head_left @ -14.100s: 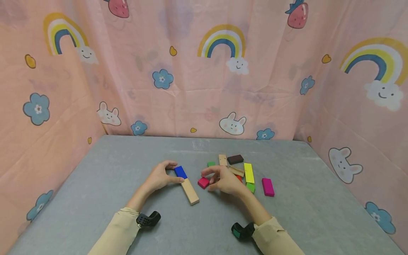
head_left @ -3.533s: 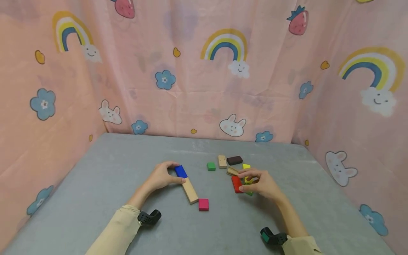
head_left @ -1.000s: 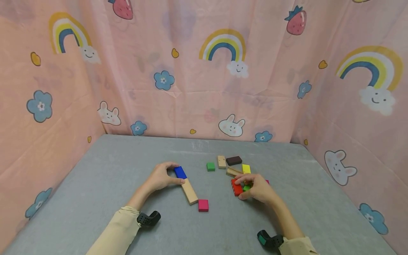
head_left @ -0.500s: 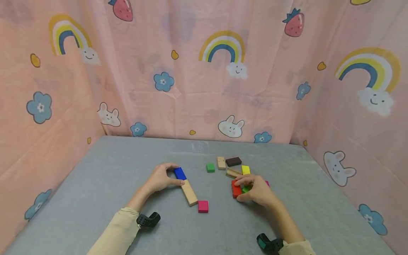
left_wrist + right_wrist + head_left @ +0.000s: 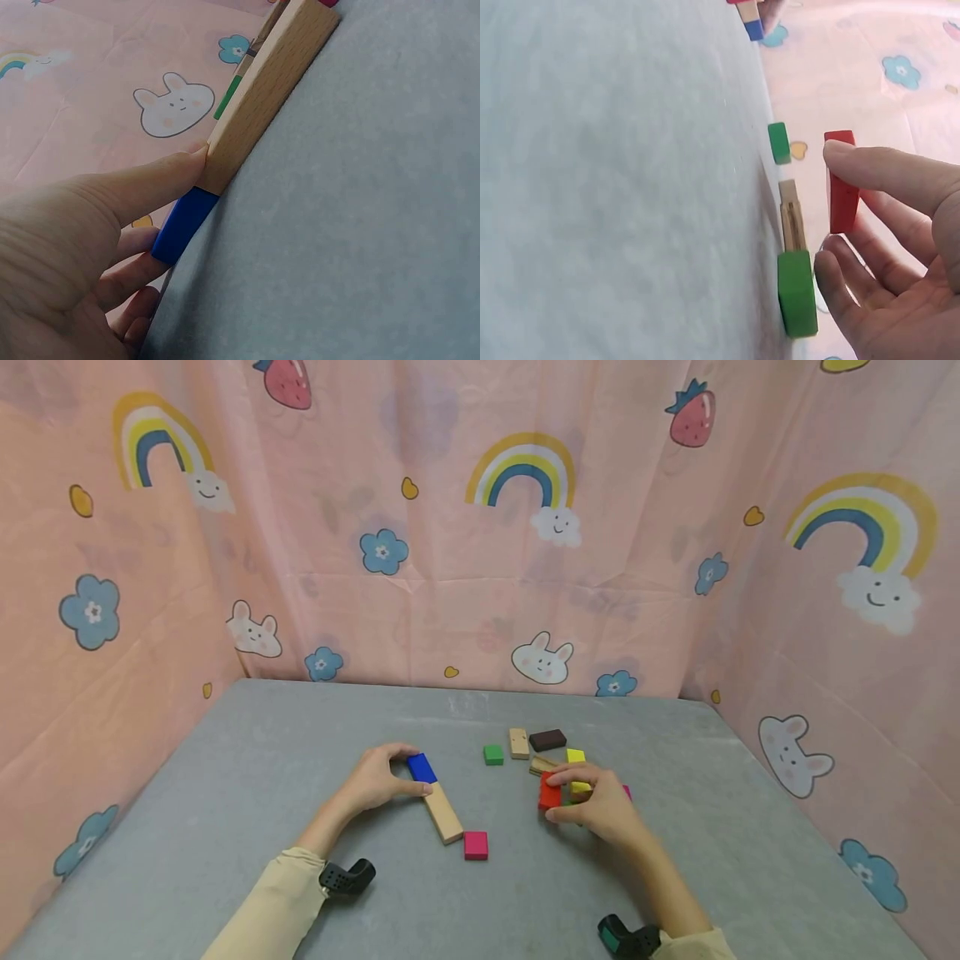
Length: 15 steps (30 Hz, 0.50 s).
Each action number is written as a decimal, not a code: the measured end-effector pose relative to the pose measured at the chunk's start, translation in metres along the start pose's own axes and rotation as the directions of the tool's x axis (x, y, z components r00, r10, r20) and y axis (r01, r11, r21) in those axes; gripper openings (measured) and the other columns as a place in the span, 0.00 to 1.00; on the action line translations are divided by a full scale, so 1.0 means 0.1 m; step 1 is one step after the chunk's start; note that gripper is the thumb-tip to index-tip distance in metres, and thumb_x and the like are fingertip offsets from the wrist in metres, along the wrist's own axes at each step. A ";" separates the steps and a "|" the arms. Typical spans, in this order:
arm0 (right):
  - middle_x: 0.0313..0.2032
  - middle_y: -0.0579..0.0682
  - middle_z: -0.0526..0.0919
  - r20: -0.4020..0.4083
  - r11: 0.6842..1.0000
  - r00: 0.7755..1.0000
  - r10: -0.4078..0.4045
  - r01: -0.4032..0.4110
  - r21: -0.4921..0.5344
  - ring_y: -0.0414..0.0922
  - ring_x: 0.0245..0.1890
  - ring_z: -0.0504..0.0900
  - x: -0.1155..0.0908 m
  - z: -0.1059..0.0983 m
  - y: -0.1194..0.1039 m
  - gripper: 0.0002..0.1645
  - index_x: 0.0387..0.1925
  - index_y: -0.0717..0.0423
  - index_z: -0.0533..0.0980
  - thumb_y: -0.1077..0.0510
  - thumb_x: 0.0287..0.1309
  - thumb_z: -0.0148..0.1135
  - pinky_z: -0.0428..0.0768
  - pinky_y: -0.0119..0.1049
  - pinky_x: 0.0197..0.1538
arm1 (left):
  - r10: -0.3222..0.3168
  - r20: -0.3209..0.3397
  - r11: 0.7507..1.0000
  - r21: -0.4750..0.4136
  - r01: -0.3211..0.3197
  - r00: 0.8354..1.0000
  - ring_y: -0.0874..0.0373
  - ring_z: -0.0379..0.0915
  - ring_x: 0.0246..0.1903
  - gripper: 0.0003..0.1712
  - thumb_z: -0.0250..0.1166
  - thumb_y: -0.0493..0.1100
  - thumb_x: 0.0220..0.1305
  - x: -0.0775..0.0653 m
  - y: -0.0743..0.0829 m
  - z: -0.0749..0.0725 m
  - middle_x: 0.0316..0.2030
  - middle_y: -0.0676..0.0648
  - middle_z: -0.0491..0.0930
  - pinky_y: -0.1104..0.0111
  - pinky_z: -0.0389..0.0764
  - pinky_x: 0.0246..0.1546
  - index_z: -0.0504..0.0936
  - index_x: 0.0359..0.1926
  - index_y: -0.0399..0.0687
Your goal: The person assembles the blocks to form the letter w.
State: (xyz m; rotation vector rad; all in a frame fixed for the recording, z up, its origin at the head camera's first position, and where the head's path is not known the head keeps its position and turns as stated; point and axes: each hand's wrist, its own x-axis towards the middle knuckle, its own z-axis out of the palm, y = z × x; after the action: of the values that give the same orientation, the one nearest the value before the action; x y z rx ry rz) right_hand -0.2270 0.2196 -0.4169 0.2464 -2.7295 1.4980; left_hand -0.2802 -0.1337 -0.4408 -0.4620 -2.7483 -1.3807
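Note:
My left hand (image 5: 378, 781) pinches the blue block (image 5: 422, 768), which lies end to end with a long plain wooden block (image 5: 444, 814) on the table; the thumb tip reaches the joint between them. At the wooden block's near end lies a square crimson block (image 5: 476, 846). My right hand (image 5: 603, 808) holds a red block (image 5: 550, 791) between thumb and fingers. In the right wrist view this red block (image 5: 844, 206) is raised off the table, beside a green block (image 5: 796, 292). Part of the blocks behind my right hand is hidden.
Behind the right hand are yellow blocks (image 5: 575, 757), a thin wooden piece (image 5: 542, 765), a dark brown block (image 5: 547, 740), a small wooden block (image 5: 518, 743) and a green block (image 5: 492, 755). A magenta block (image 5: 627, 792) peeks out right of the hand. Patterned cloth surrounds the table (image 5: 337, 714).
Earlier, the crimson block moved from by the right hand to the wooden block's near end. In the last second the right hand lifted the red block. The left hand stayed put.

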 end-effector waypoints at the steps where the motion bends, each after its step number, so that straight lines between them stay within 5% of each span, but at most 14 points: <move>1: 0.55 0.50 0.78 0.003 1.000 1.000 -0.004 0.004 0.014 0.53 0.57 0.71 0.00 0.01 -0.01 0.21 0.41 0.49 0.86 0.61 0.41 0.82 0.75 0.51 0.57 | -0.001 0.000 1.000 -0.001 0.001 1.000 0.50 0.71 0.55 0.36 0.82 0.51 0.44 0.00 0.00 0.00 0.52 0.47 0.79 0.53 0.71 0.57 0.82 0.55 0.44; 15: 0.52 0.47 0.79 0.031 0.999 0.999 -0.007 0.005 0.048 0.50 0.57 0.71 -0.05 0.14 -0.14 0.22 0.42 0.48 0.85 0.60 0.41 0.81 0.78 0.47 0.52 | -0.001 -0.007 1.000 -0.004 0.001 1.000 0.50 0.72 0.54 0.36 0.82 0.50 0.44 0.00 0.01 0.00 0.51 0.47 0.80 0.54 0.72 0.56 0.82 0.54 0.43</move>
State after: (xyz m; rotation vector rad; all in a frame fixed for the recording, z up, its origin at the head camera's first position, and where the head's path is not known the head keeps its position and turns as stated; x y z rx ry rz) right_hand -0.2193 0.2008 -0.4133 0.2811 -2.7165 1.5733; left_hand -0.2794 -0.1328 -0.4397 -0.4550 -2.7406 -1.3859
